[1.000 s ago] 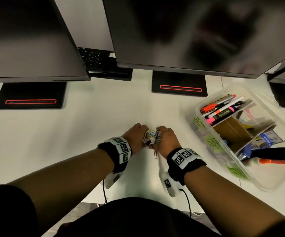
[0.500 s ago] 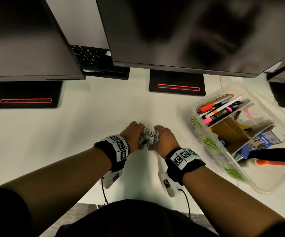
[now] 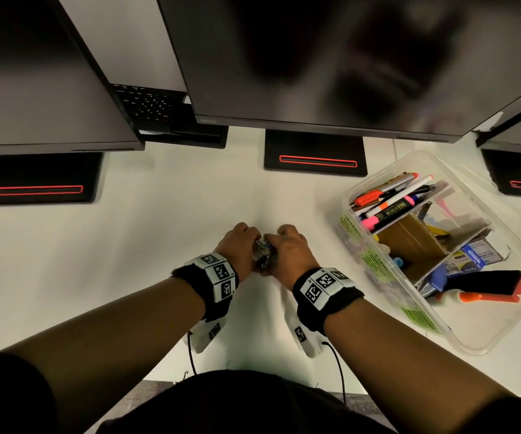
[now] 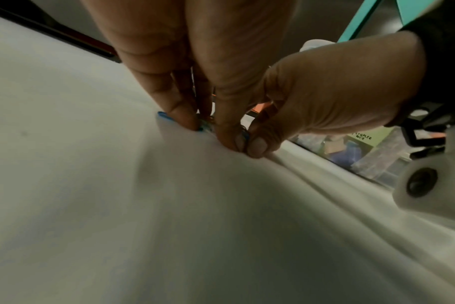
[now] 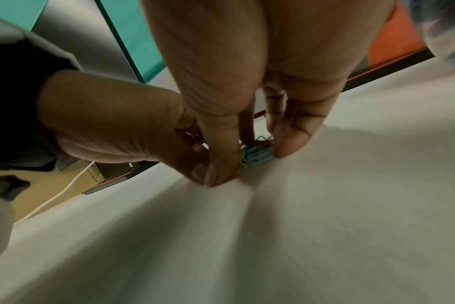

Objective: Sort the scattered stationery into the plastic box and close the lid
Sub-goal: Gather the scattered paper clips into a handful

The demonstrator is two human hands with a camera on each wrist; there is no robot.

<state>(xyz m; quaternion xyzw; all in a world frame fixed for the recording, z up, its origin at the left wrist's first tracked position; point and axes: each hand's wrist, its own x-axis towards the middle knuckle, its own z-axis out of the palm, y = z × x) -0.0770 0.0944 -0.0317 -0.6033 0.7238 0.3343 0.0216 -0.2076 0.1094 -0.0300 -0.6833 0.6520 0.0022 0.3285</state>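
Coloured wire paper clips (image 3: 261, 252) sat bunched in a small heap on the white desk (image 3: 159, 245), squeezed between both hands. Left hand (image 3: 237, 250) had fingers curled down around the left side of the heap, thumb tip pressed low at the desk surface. Right hand (image 3: 289, 253) mirrored it, fingers bent over the right side, thumb meeting the other thumb at the near edge. The right wrist view showed blue, white and red clips (image 5: 256, 155) caught between the fingertips, touching the desk. The left wrist view showed only slivers of blue between the fingers; the rest was hidden. Both hands were closed around the pile, but whether it had lifted off the surface could not be told.

Plastic box (image 3: 487, 341) stood open to the person's right, well apart from the hands, holding markers (image 3: 392, 200) in the far compartment, cardboard dividers (image 3: 406, 238), a small staple packet and a black and orange stapler (image 3: 487, 285) at the near end. Lid was not clearly made out.

Step in hand, as judged: gathering the loose clips into one grab. Next move probably called for a tight two-hand scoop, a lift without spilling strays, a carry right over the box rim and a drop into a free compartment. Loose clips slip easily, so a check of the desk afterwards seemed wise. Lid closing was not yet done.
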